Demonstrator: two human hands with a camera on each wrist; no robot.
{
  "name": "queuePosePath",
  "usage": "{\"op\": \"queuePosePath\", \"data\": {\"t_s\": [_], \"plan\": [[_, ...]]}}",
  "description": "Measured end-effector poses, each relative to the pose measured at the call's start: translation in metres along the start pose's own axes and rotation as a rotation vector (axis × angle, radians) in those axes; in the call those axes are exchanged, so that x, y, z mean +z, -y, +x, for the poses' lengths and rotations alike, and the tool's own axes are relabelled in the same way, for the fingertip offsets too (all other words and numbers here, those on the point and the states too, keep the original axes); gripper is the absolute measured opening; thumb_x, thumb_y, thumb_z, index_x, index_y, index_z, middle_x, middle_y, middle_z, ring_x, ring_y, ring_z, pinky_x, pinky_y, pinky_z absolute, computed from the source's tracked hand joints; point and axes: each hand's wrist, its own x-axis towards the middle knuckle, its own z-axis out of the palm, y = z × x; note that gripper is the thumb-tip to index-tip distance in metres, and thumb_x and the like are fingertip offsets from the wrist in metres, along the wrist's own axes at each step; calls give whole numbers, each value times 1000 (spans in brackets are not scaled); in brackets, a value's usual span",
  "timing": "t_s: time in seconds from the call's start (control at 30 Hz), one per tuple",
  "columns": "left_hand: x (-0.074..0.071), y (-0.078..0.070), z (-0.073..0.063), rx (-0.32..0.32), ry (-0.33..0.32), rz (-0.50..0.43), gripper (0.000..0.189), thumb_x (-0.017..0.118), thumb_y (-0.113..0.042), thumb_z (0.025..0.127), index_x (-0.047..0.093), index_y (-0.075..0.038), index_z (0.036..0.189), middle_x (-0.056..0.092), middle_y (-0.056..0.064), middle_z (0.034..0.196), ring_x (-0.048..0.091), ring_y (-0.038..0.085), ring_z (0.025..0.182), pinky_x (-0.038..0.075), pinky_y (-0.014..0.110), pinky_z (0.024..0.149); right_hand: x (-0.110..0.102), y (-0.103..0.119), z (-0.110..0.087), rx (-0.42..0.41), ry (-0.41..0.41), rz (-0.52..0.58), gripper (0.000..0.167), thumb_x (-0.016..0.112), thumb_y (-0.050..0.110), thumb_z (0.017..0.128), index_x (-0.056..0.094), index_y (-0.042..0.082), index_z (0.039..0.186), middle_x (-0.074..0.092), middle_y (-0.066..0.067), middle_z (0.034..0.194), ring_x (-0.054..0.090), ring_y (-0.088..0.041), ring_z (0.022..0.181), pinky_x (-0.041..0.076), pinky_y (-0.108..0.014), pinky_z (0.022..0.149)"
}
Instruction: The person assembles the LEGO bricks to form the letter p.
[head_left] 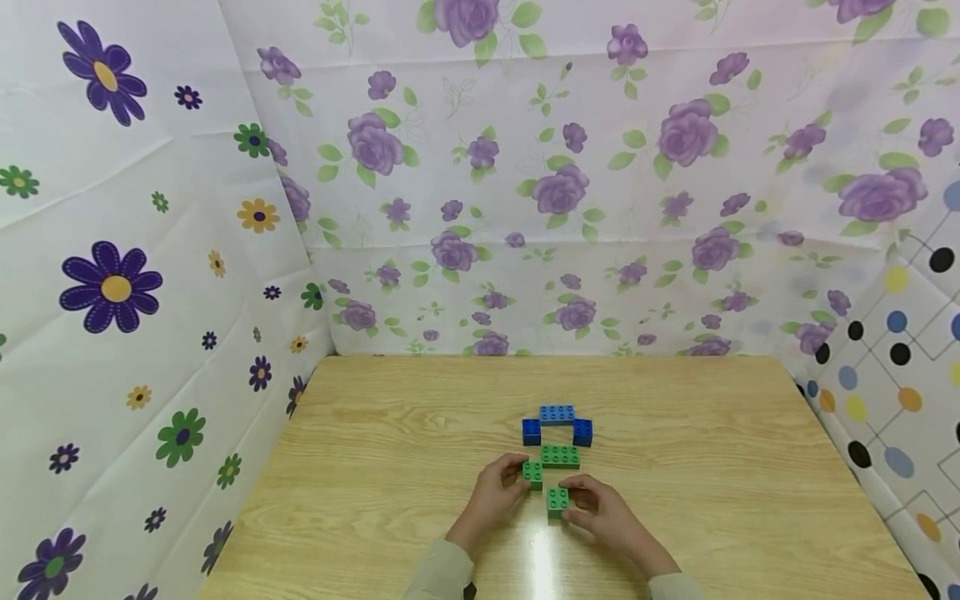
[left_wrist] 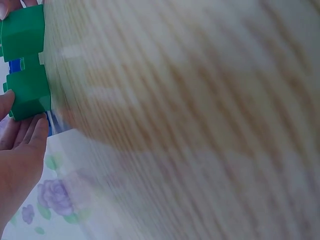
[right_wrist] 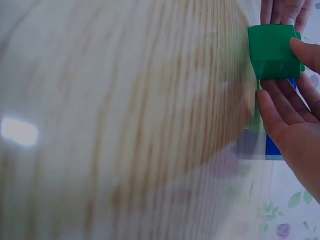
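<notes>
My left hand (head_left: 495, 492) pinches a small square green building brick (head_left: 532, 475) between thumb and fingers. In the left wrist view that brick (left_wrist: 30, 95) sits between the thumb and the fingertips. Slightly nearer and to the right, my right hand (head_left: 609, 515) grips a second square green brick (head_left: 557, 498) by its sides; in the right wrist view this brick (right_wrist: 272, 52) hides part of the left hand's fingers behind it. Just beyond both hands lies a longer green brick (head_left: 560, 456), close to the left hand's brick.
Behind the green bricks, a lighter blue long brick (head_left: 557, 414) stands between and beyond two dark blue bricks (head_left: 531, 432), (head_left: 582, 432). All rest on a wood-grain table (head_left: 390, 483). Flowered cloth (head_left: 558, 192) hangs along the back, with patterned cloths at both sides.
</notes>
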Motion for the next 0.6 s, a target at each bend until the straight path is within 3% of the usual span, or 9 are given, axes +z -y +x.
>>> {"op": "queuePosePath", "data": {"t_s": [0.6], "plan": [[0, -1, -2, 8, -4, -1, 34, 63, -1, 92, 56, 1, 125, 58, 10, 123, 55, 28, 118, 49, 32, 98, -2, -2, 0, -5, -19, 12, 42, 71, 13, 88, 56, -1, 125, 58, -15, 123, 56, -34, 117, 50, -36, 97]]}}
